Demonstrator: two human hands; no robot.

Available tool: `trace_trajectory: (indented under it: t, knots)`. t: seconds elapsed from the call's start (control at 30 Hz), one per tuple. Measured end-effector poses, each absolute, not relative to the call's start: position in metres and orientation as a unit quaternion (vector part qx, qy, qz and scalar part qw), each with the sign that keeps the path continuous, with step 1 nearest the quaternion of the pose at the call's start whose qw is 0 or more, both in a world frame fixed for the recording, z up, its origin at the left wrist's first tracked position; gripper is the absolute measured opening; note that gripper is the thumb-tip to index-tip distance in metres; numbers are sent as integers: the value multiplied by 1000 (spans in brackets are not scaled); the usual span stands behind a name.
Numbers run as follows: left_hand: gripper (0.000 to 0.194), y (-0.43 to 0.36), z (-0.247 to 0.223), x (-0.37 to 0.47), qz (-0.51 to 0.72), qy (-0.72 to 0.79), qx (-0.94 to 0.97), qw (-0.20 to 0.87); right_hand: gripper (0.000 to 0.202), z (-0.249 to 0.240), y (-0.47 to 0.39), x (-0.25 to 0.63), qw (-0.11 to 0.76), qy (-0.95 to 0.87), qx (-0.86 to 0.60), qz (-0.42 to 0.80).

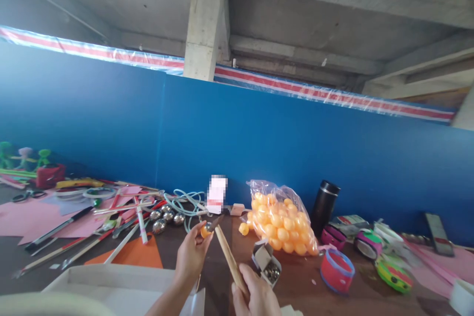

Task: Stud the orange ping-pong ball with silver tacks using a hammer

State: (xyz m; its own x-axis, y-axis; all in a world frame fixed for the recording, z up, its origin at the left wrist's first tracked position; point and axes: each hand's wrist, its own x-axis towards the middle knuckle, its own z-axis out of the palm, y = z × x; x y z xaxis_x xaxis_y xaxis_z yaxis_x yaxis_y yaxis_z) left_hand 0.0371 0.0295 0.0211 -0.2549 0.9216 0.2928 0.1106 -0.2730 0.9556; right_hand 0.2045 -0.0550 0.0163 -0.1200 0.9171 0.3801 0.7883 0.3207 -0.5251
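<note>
My left hand (192,254) pinches a small orange ball (206,229) between thumb and fingers, near the middle of the lower view. Something dark and pointed rises from the ball toward the right; its exact shape is hard to make out. My right hand (255,291) is wrapped round a light wooden stick (230,256), whose upper end lies close beside the ball. Just right of the stick, a small open cardboard box (263,256) holds little metal pieces. Behind it leans a clear plastic bag of orange balls (281,222), with one loose orange ball (243,228) at its left.
A white tray (111,276) lies at lower left, below pink and orange sheets, brushes and several silver balls (159,226). A black bottle (325,205), a red-and-blue round container (336,270) and green-and-pink items stand right. A blue partition (237,133) rises behind.
</note>
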Motion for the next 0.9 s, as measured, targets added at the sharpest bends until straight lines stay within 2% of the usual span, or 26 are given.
trace_trajectory:
  t: [0.13,0.27,0.4,0.6,0.77,0.9]
  knots:
    - [47,28,22,37,607,500,522,330,31,21,-57,205,359,-727,-578,93]
    - [46,27,23,37,607,497,527,327,28,21,-58,204,339,-733,-583,89]
    - [44,28,22,37,604,504,529,319,23,24,-60,203,380,-730,-565,58]
    - [47,29,21,38,598,508,533,316,24,27,-62,203,341,-746,-569,56]
    - [43,26,24,38,598,514,531,310,28,23,-61,203,426,-722,-544,32]
    - [44,26,25,39,592,520,533,308,25,24,-60,204,416,-729,-543,29]
